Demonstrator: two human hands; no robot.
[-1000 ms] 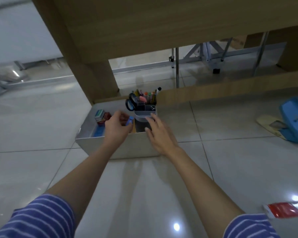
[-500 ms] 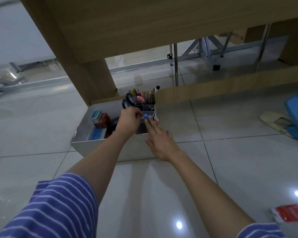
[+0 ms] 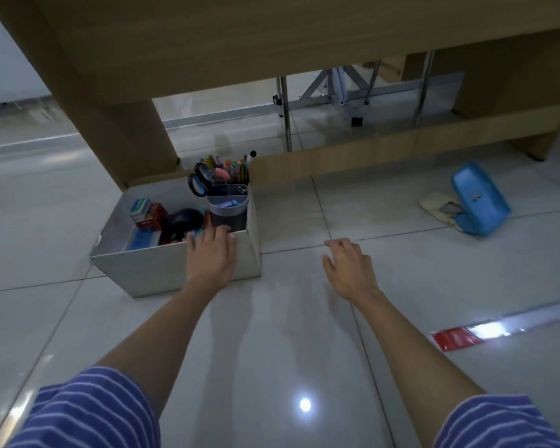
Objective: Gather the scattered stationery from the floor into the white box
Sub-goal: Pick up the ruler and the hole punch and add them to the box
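One white box [image 3: 162, 270] stands on the tiled floor [image 3: 304, 350] against the wooden table [image 3: 207, 43] leg. In the box: one grey pen holder [image 3: 228, 210] with pens and one pair of scissors [image 3: 197, 182], one black rounded object [image 3: 183, 221], and small colourful packets [image 3: 147, 211]. The left hand [image 3: 211, 257] rests on the box's near rim, fingers relaxed, holding nothing. The right hand [image 3: 348, 270] hovers right of the box, fingers loosely spread. Further right of the box lie one blue hole punch [image 3: 479, 202] and one red packet [image 3: 456, 339].
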